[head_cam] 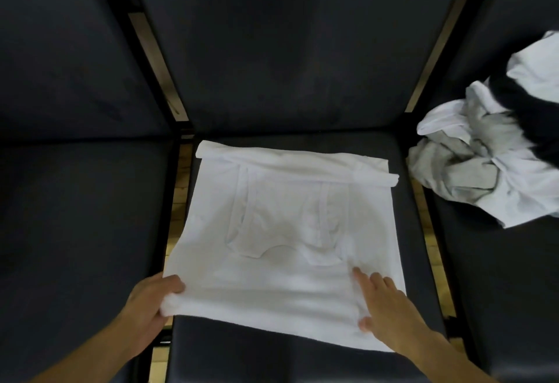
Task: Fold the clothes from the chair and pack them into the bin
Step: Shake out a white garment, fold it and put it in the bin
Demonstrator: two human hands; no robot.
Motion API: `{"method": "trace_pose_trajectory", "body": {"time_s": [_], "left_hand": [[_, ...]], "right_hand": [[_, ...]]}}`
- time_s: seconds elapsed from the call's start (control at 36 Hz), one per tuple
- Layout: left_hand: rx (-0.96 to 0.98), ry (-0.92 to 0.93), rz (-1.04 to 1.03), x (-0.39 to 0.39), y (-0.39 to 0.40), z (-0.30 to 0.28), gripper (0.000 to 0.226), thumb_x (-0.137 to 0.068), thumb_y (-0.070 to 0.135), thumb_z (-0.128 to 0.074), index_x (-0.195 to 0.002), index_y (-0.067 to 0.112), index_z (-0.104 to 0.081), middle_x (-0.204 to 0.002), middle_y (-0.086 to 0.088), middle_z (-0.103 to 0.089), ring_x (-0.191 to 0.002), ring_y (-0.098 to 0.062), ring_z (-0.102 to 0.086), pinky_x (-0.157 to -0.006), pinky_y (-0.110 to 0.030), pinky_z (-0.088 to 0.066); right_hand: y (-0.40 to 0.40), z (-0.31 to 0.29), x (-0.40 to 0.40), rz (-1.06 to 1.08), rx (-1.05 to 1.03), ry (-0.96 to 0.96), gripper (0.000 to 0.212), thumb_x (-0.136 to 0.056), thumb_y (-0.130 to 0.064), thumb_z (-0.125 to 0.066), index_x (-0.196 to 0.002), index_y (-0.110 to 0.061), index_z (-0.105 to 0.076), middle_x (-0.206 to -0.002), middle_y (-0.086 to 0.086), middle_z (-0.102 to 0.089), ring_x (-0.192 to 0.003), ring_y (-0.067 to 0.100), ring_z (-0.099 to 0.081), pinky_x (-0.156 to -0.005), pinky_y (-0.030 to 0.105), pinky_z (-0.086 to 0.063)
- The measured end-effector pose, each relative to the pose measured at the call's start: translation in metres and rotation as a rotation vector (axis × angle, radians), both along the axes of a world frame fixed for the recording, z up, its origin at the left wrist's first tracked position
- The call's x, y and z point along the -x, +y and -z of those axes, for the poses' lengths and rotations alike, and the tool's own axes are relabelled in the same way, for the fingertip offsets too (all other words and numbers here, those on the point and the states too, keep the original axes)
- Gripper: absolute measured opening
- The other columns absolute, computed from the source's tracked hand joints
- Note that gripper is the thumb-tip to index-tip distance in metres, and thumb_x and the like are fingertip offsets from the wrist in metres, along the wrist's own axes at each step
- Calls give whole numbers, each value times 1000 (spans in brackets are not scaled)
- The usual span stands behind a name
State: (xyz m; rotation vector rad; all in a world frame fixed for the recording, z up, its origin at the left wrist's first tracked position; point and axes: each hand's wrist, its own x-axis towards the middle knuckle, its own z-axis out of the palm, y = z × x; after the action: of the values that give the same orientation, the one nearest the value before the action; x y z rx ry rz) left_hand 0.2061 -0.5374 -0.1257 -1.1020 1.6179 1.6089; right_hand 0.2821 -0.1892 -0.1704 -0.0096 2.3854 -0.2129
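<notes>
A white T-shirt (pixel 290 231) lies spread flat on the seat of the middle dark chair (pixel 272 361), its sleeves folded inward and showing through the cloth, its far edge turned over in a narrow band. My left hand (pixel 154 301) grips the shirt's near left corner, thumb on top. My right hand (pixel 384 307) lies on the near right part of the shirt with straight fingers pressing the cloth flat. No bin is in view.
A heap of unfolded white, grey and black clothes (pixel 490 152) sits on the chair to the right. A dark chair (pixel 84 207) stands to the left. Narrow gaps with black metal frames separate the seats, showing the wooden floor (pixel 181 189).
</notes>
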Motion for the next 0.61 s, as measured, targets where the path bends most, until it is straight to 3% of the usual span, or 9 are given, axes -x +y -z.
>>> {"method": "trace_pose_trajectory", "body": {"time_s": [0.11,0.19,0.33,0.39,0.47,0.56,0.61], "left_hand": [[-95,-1,-43,-1,5,2,25,-86,-2,-57,-111,2,-57,-108,-21,-63,-100,-38,-60,-80,-48,-51],[-56,-84,52,-4,3,5,52,-67,3,-79,-111,1,-52,-106,-18,-64,-95,-38,-63,-70,-47,-55],[310,-318,481,-20,-9,14,45,-68,6,-82,-103,6,-54,-99,-13,-63,-86,-31,-64,-55,-36,-55],[371,-437,597,-24,-16,17,42,-68,8,-83,-101,5,-57,-98,-12,-63,-86,-29,-62,-52,-32,-54],[454,-567,838,-25,-16,9,49,-69,26,-84,-105,7,-57,-103,-6,-63,-90,-22,-62,-68,-32,-56],[766,-359,1133,-15,-8,8,55,-83,41,-66,-125,13,-44,-110,3,-54,-95,-11,-57,-82,-27,-52],[869,-46,1231,-2,5,11,32,-91,32,-54,-119,18,-46,-104,8,-54,-89,-6,-58,-80,-22,-52]], "right_hand": [[2,3,0,11,1,-2,82,-87,-37,-64,-147,-27,-10,-133,-2,-40,-116,14,-47,-96,25,-45],[2,3,0,10,1,-3,82,-87,-37,-65,-147,-27,-9,-133,-2,-41,-116,14,-48,-96,25,-45],[3,4,-8,0,-8,-28,83,-87,-34,-64,-148,-27,-8,-130,-3,-42,-111,13,-49,-91,23,-47],[2,-1,-14,0,6,-72,83,-88,-31,-64,-148,-27,-5,-130,-1,-41,-111,13,-48,-90,24,-47],[2,-10,-23,-10,40,-178,87,-89,-28,-63,-149,-27,0,-131,1,-40,-113,17,-49,-90,27,-47],[1,-23,-19,41,85,-254,75,-93,-35,-56,-148,-24,-7,-130,0,-45,-116,18,-51,-93,30,-45],[0,-32,-4,37,79,-183,55,-98,-38,-44,-143,-20,-19,-127,-1,-47,-114,17,-52,-90,29,-44]]}}
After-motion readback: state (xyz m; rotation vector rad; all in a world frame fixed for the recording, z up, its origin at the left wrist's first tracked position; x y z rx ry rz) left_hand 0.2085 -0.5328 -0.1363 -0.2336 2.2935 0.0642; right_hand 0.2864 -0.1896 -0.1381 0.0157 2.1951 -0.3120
